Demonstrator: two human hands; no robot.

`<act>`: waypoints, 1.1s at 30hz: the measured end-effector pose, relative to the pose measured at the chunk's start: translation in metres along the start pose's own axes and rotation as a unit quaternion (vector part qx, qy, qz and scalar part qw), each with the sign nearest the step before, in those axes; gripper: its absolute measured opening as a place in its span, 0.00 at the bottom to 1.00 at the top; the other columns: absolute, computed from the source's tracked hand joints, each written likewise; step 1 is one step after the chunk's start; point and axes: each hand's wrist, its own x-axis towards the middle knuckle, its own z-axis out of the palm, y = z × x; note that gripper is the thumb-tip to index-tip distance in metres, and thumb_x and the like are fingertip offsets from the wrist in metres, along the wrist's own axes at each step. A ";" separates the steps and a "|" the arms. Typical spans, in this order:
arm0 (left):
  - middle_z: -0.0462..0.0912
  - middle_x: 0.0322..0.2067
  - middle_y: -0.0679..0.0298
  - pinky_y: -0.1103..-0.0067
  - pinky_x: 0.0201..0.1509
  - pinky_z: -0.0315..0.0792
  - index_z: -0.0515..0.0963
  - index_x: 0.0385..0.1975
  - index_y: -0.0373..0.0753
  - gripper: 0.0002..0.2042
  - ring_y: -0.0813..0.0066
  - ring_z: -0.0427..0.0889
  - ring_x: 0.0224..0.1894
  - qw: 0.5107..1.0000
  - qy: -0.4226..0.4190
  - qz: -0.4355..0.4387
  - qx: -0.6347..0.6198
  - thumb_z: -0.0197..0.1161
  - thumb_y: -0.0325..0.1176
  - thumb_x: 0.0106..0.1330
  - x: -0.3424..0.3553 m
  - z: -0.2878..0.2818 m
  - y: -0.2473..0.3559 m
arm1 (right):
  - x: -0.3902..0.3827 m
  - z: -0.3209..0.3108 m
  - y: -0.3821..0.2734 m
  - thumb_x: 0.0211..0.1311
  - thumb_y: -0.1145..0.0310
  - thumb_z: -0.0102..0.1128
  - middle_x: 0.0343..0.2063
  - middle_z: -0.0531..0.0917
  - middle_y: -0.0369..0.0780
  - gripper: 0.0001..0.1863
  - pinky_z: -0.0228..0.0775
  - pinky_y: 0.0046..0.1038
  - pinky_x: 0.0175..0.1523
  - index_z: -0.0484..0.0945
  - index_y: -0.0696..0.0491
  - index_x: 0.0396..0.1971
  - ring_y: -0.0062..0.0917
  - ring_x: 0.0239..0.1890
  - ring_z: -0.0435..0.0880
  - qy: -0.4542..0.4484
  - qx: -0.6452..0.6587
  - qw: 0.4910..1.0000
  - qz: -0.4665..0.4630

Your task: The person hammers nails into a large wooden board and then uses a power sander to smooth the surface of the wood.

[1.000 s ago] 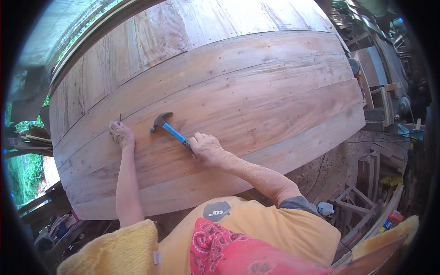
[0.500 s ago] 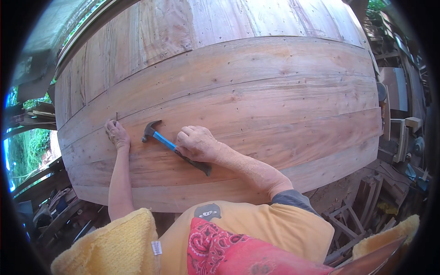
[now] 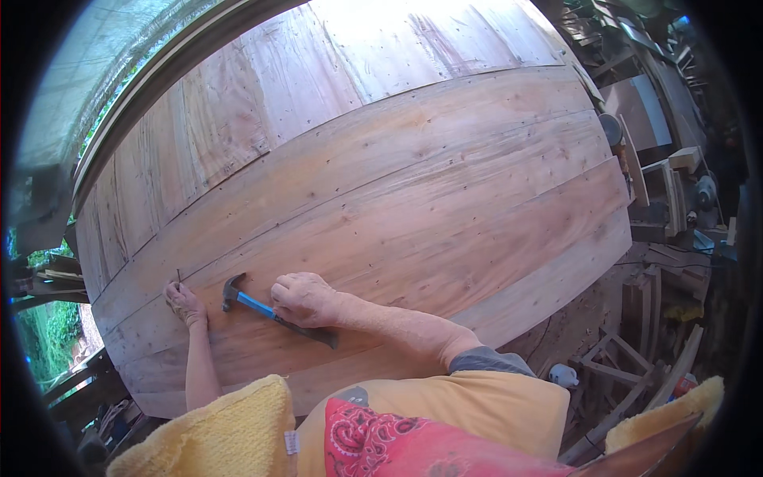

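Observation:
My left hand (image 3: pixel 186 302) rests at the left end of the planked wooden surface (image 3: pixel 445 230), fingers closed around a thin dark nail (image 3: pixel 179 276) that stands up from the wood near a plank seam. Just right of it is a claw hammer (image 3: pixel 253 304) with a dark metal head, a blue shank and a black grip. My right hand (image 3: pixel 307 300) is curled into a fist at the hammer's handle, with the grip's end sticking out below the wrist. The fingers' undersides are hidden. The hammer head is apart from the nail.
Small dark nail heads dot the planks. On the right are a wooden frame (image 3: pixel 616 358), a white container (image 3: pixel 563 375), a board (image 3: pixel 638 111) and stacked lumber. A curved beam (image 3: pixel 151 99) runs along the upper left. Greenery shows at the far left.
My view has shifted and turned, so the planks, hands and hammer appear lower and further left. Both hands keep nearly the same places around the nail and hammer.

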 end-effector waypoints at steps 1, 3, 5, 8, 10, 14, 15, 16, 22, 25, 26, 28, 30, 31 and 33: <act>0.77 0.53 0.47 0.58 0.64 0.68 0.72 0.46 0.35 0.07 0.48 0.75 0.58 1.000 0.006 0.023 0.006 0.57 0.30 0.75 0.001 0.001 -0.002 | 0.000 0.000 0.000 0.64 0.63 0.68 0.37 0.81 0.45 0.10 0.77 0.44 0.49 0.77 0.51 0.37 0.44 0.43 0.84 0.000 -0.004 1.000 -0.002; 0.77 0.54 0.47 0.59 0.64 0.68 0.72 0.46 0.35 0.07 0.48 0.75 0.58 1.000 -0.011 -0.021 -0.001 0.57 0.30 0.76 0.003 0.003 -0.005 | 0.000 0.001 0.000 0.64 0.63 0.68 0.37 0.81 0.45 0.10 0.77 0.44 0.49 0.77 0.51 0.36 0.44 0.43 0.84 0.000 -0.007 1.000 -0.005; 0.77 0.53 0.48 0.59 0.64 0.68 0.73 0.47 0.35 0.07 0.48 0.75 0.58 1.000 0.003 0.021 0.017 0.58 0.31 0.76 0.004 0.005 -0.006 | -0.001 0.002 0.000 0.63 0.63 0.68 0.37 0.81 0.44 0.09 0.78 0.44 0.49 0.78 0.51 0.36 0.44 0.43 0.85 -0.003 -0.008 1.000 -0.003; 0.77 0.52 0.49 0.59 0.63 0.69 0.73 0.47 0.35 0.07 0.48 0.75 0.58 0.999 0.017 0.031 0.023 0.58 0.31 0.76 0.004 0.004 -0.006 | -0.001 0.003 0.000 0.63 0.64 0.68 0.35 0.82 0.43 0.09 0.79 0.43 0.47 0.78 0.51 0.35 0.43 0.41 0.85 0.009 -0.038 0.999 -0.018; 0.77 0.51 0.49 0.59 0.62 0.69 0.73 0.47 0.36 0.07 0.49 0.75 0.57 0.999 0.008 0.030 0.029 0.58 0.32 0.76 0.004 0.004 -0.003 | -0.001 0.004 0.000 0.63 0.64 0.68 0.35 0.82 0.43 0.09 0.79 0.44 0.47 0.78 0.51 0.35 0.42 0.41 0.85 0.026 -0.050 0.998 -0.040; 0.78 0.51 0.50 0.59 0.61 0.69 0.73 0.46 0.37 0.07 0.49 0.75 0.57 0.999 -0.003 0.020 0.044 0.58 0.31 0.76 0.006 0.001 0.001 | -0.001 0.006 -0.001 0.63 0.64 0.67 0.34 0.82 0.43 0.09 0.79 0.43 0.47 0.78 0.51 0.35 0.42 0.40 0.85 0.040 -0.073 0.996 -0.041; 0.78 0.51 0.51 0.58 0.61 0.69 0.73 0.45 0.37 0.06 0.50 0.76 0.57 0.999 -0.013 -0.009 0.035 0.58 0.31 0.76 0.007 0.000 0.002 | -0.002 0.006 -0.002 0.62 0.63 0.68 0.35 0.82 0.43 0.09 0.79 0.43 0.47 0.78 0.52 0.35 0.43 0.40 0.85 0.057 -0.078 0.994 -0.044; 0.78 0.51 0.51 0.58 0.61 0.69 0.73 0.45 0.37 0.06 0.50 0.76 0.57 0.999 0.004 0.026 0.047 0.58 0.31 0.76 0.008 0.001 0.003 | -0.002 0.006 -0.003 0.62 0.63 0.68 0.35 0.81 0.44 0.10 0.79 0.43 0.47 0.78 0.52 0.35 0.43 0.41 0.85 0.070 -0.084 0.993 -0.040; 0.79 0.51 0.53 0.60 0.62 0.70 0.76 0.48 0.39 0.07 0.51 0.77 0.57 0.996 0.051 0.036 0.065 0.59 0.33 0.75 0.010 0.015 -0.003 | -0.027 -0.010 -0.005 0.59 0.61 0.73 0.45 0.78 0.48 0.19 0.74 0.46 0.57 0.77 0.54 0.45 0.47 0.50 0.80 0.132 -0.170 0.976 0.029; 0.81 0.50 0.53 0.61 0.62 0.71 0.78 0.47 0.40 0.08 0.52 0.78 0.58 0.992 0.066 -0.001 0.112 0.61 0.34 0.75 0.016 0.029 -0.004 | -0.069 -0.031 -0.009 0.59 0.62 0.74 0.50 0.76 0.48 0.25 0.69 0.48 0.63 0.75 0.55 0.52 0.48 0.56 0.75 0.184 -0.246 0.946 0.100; 0.81 0.49 0.53 0.61 0.62 0.72 0.78 0.47 0.40 0.08 0.51 0.78 0.57 0.992 0.066 -0.006 0.111 0.61 0.34 0.75 0.019 0.033 -0.006 | -0.087 -0.037 -0.012 0.59 0.62 0.74 0.52 0.75 0.49 0.27 0.67 0.49 0.65 0.75 0.55 0.55 0.48 0.57 0.74 0.205 -0.272 0.933 0.118; 0.82 0.48 0.53 0.60 0.60 0.72 0.79 0.47 0.39 0.08 0.51 0.79 0.55 0.993 0.063 -0.017 0.097 0.60 0.34 0.75 0.021 0.036 -0.008 | -0.127 -0.056 -0.020 0.60 0.60 0.73 0.53 0.75 0.49 0.30 0.65 0.50 0.66 0.74 0.56 0.58 0.48 0.59 0.72 0.270 -0.307 0.894 0.181; 0.83 0.46 0.53 0.60 0.59 0.73 0.79 0.47 0.39 0.08 0.51 0.80 0.53 0.994 0.061 -0.025 0.082 0.60 0.34 0.75 0.026 0.037 -0.006 | -0.169 -0.070 -0.030 0.60 0.58 0.73 0.54 0.74 0.49 0.31 0.65 0.49 0.66 0.73 0.55 0.60 0.48 0.60 0.71 0.303 -0.374 0.843 0.241; 0.83 0.45 0.53 0.60 0.58 0.73 0.80 0.47 0.38 0.08 0.51 0.81 0.53 0.995 0.058 -0.026 0.074 0.60 0.34 0.75 0.028 0.037 -0.005 | -0.189 -0.074 -0.038 0.61 0.58 0.72 0.55 0.73 0.49 0.32 0.64 0.49 0.66 0.73 0.55 0.61 0.47 0.60 0.71 0.320 -0.402 0.810 0.282; 0.84 0.44 0.53 0.60 0.57 0.74 0.80 0.47 0.38 0.08 0.51 0.82 0.51 0.996 0.053 -0.032 0.060 0.60 0.34 0.75 0.031 0.037 -0.001 | -0.227 -0.075 -0.053 0.61 0.56 0.72 0.57 0.73 0.48 0.33 0.64 0.49 0.67 0.72 0.55 0.62 0.47 0.61 0.70 0.349 -0.426 0.762 0.340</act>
